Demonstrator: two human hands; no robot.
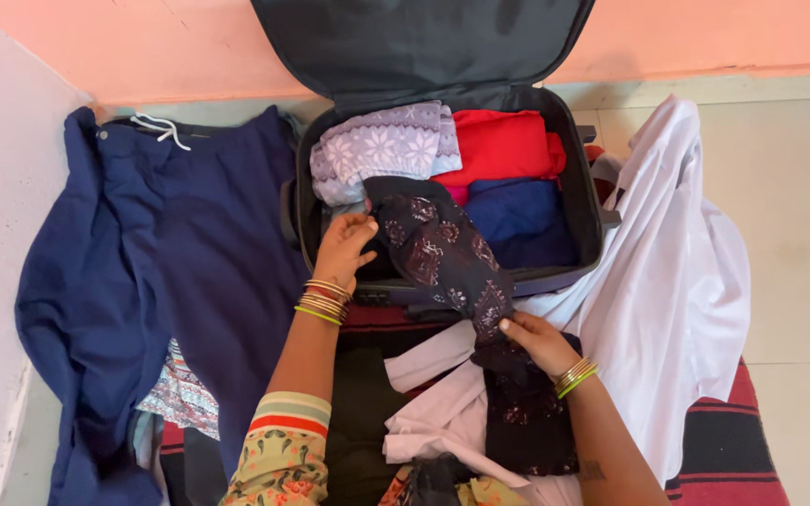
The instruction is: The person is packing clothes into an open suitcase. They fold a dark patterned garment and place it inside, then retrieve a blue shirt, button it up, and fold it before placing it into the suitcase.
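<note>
A dark patterned garment (447, 258) stretches from inside the open black suitcase (588, 201) down over its front edge toward me. My left hand (344, 245) rests on the garment's upper end inside the suitcase, fingers pressing it down. My right hand (538, 342) grips the garment's lower part just outside the case. In the suitcase lie a folded lavender snowflake-print cloth (382, 145), a red cloth (503, 145) and a blue cloth (522, 220). Both wrists wear bangles.
The suitcase lid (424, 42) leans against a pink wall. Navy trousers (161, 272) with a white drawstring are spread on the floor at left. A white garment (667, 281) lies at right over a red striped mat (733, 450). A white wall runs along the left.
</note>
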